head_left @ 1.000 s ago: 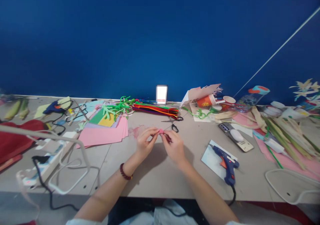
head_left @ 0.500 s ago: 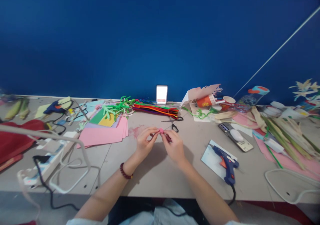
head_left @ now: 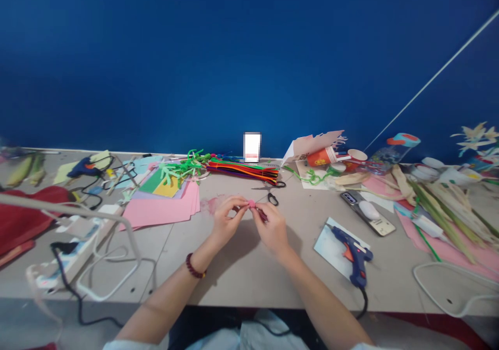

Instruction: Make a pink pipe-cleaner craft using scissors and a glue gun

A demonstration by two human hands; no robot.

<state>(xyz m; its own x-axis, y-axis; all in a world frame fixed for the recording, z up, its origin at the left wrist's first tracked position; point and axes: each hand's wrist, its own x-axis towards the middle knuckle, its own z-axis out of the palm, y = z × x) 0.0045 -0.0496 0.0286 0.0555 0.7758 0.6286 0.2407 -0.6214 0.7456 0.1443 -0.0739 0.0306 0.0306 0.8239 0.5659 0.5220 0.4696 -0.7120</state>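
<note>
A small round pink piece (head_left: 252, 204) is pinched between my fingertips over the middle of the table; its kind is too small to make out. My left hand (head_left: 227, 219) is closed on its left side, thumb and forefinger together. On the other side my right hand (head_left: 271, 226) grips it, and something thin and dark pink shows beside those fingers. Just beyond my right hand lie open scissors (head_left: 273, 199) with black handles. Behind them is a bundle of coloured pipe cleaners (head_left: 244, 172).
Pink paper sheets (head_left: 159, 211) and green pipe cleaner pieces (head_left: 175, 172) lie to the left, near a power strip (head_left: 83, 248) with loose cables. At right are a blue glue gun (head_left: 353, 256) on a pale card, a phone (head_left: 384, 227), paper cups (head_left: 323, 157) and dried leaves (head_left: 442, 215).
</note>
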